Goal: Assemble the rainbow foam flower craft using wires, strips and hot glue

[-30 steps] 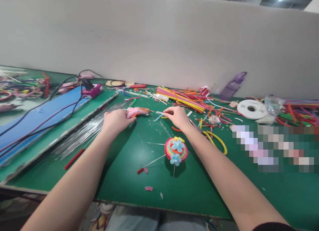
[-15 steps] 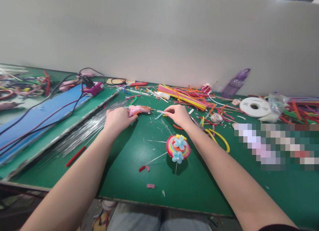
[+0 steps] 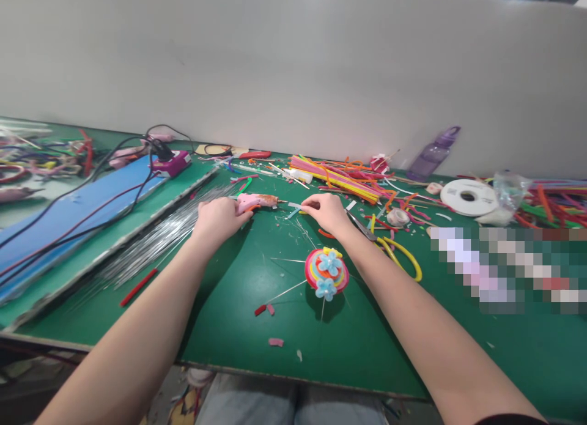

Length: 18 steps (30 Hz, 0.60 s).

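Note:
My left hand (image 3: 219,220) is wrapped round a pink glue gun (image 3: 257,201), stained brown toward the front, its nozzle pointing right. Just past the nozzle, the fingertips of my right hand (image 3: 328,211) are pinched together. A small yellow bit shows at those fingertips, too small to name. Pale blue strips (image 3: 294,211) lie beside it, close to the nozzle. Nearer to me on the table sits a round, layered, colourful ornament (image 3: 316,269) with blue flowers and thin wires sticking out from it.
Thin metal wires (image 3: 153,244) lie in a bundle on the left, beside a blue board (image 3: 68,217) crossed by cables. Colourful pipe cleaners (image 3: 339,179), a purple bottle (image 3: 431,156) and a white spool (image 3: 468,197) are at the back. Yellow-handled scissors (image 3: 398,254) lie by my right forearm.
Almost nothing differs. Both hands keep their place at the glue gun's nozzle, and the view has shifted very slightly.

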{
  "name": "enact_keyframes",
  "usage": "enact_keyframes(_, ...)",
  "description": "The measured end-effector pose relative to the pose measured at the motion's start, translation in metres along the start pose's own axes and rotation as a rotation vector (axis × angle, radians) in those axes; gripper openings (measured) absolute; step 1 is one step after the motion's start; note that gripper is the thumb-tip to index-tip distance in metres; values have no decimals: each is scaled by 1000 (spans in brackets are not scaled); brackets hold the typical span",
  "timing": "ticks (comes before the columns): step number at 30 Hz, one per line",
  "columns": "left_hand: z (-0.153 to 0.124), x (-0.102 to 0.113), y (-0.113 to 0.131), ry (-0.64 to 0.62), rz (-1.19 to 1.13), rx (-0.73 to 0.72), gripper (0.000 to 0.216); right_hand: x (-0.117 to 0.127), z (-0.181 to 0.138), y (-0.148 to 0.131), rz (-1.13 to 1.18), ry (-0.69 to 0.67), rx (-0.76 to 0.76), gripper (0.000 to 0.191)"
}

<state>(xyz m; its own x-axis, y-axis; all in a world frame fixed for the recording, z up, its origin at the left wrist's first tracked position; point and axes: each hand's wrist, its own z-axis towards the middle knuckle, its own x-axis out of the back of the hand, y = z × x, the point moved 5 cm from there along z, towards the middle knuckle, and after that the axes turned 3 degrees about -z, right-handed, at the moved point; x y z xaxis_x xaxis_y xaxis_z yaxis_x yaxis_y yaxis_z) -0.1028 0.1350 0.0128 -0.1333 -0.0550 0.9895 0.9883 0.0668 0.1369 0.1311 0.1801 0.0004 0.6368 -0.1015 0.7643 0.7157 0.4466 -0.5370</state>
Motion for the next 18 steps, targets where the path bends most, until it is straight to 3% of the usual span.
enact_keyframes(18, -1, -1, 1, -9, 3, -10, 40, -2, 0, 0, 7, -1, 7, 5)
